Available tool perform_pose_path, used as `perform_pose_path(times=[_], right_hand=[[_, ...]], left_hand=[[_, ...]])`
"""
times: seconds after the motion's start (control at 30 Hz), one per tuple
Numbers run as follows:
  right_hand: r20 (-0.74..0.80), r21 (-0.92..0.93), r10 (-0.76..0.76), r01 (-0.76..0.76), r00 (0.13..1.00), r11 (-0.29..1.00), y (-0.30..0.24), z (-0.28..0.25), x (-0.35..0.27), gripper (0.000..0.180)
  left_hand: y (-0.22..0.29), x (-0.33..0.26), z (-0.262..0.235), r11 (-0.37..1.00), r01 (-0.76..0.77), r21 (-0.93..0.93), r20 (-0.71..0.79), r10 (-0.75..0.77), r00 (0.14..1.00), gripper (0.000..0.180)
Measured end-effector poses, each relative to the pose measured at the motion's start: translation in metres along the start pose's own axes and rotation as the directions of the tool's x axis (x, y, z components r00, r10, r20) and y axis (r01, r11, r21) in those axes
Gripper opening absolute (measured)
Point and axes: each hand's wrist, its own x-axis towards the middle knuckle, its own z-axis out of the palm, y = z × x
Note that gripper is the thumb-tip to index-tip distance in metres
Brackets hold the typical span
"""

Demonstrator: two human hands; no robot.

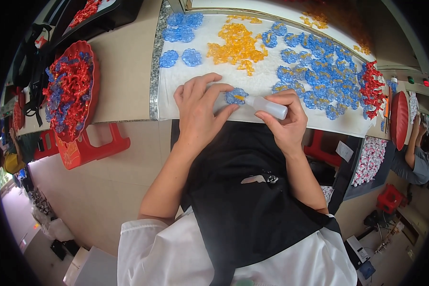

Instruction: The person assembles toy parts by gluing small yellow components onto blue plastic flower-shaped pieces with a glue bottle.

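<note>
Close to the front edge of the white-covered table, my left hand (199, 107) steadies a translucent blue flower-shaped piece (236, 96) between thumb and index finger. A small yellow-orange piece shows on its middle. My right hand (290, 119) grips a small whitish squeeze bottle (270, 107) lying slantwise, its narrow tip pointing at the blue piece. Whether the tip touches it, I cannot tell. Beyond my hands lies a heap of translucent orange pieces (236, 43). Several blue flower pieces with orange centres (321, 78) are spread to the right, and plain blue flower pieces (191, 57) lie at the left.
Red branching pieces (371, 88) sit at the table's right end. On the left, a red scalloped tray (94, 90) holds red and blue pieces, above a red stool (93, 148). A black tray (110, 25) stands farther back. Another person's arm (411, 145) shows at far right.
</note>
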Motion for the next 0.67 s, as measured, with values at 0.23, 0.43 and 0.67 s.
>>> perform_pose_path(times=[0.23,0.43,0.67], right_hand=[[-0.001,-0.037,-0.027,0.027,1.0,0.999,0.0019,0.0009,0.0004,0.031],[0.001,-0.048,-0.03,0.03,1.0,0.998,0.0021,0.0001,0.0006,0.031],[-0.003,-0.003,0.001,-0.001,1.0,1.0,0.0006,-0.0007,0.0001,0.031]], left_hand=[[-0.0002,-0.0003,0.0003,1.0,-0.001,0.002,-0.001,0.001,1.0,0.035],[-0.0005,0.0003,0.0004,1.0,-0.002,-0.001,0.001,0.002,1.0,0.035],[0.0003,0.0009,-0.0019,1.0,-0.004,0.003,0.018,0.003,1.0,0.034]])
